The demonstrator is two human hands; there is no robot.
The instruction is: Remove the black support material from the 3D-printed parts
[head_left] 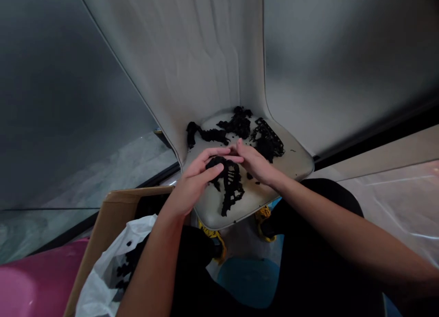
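My left hand point(195, 180) has its thumb and fingers closed on a ragged black lattice piece point(233, 184) with slots and torn-looking edges. It hangs above the front of a grey chair seat point(209, 214). My right hand point(255, 162) meets the left one at the fingertips; its fingers look stretched out, partly hidden behind the left fingers. Behind the hands, on the seat, lie a twisted black strip point(209, 134), a crumpled black clump point(238, 123) and a flat black piece with rows of holes point(269, 140). Their material is hard to make out.
At lower left stands a cardboard box point(109, 216) with a white plastic bag point(99, 280) holding black pieces. Beside it is a pink object point(41, 280). The chair's tall backrest point(178, 47) rises ahead. Below are yellow-and-black shoes point(216, 244) and a blue surface point(248, 280).
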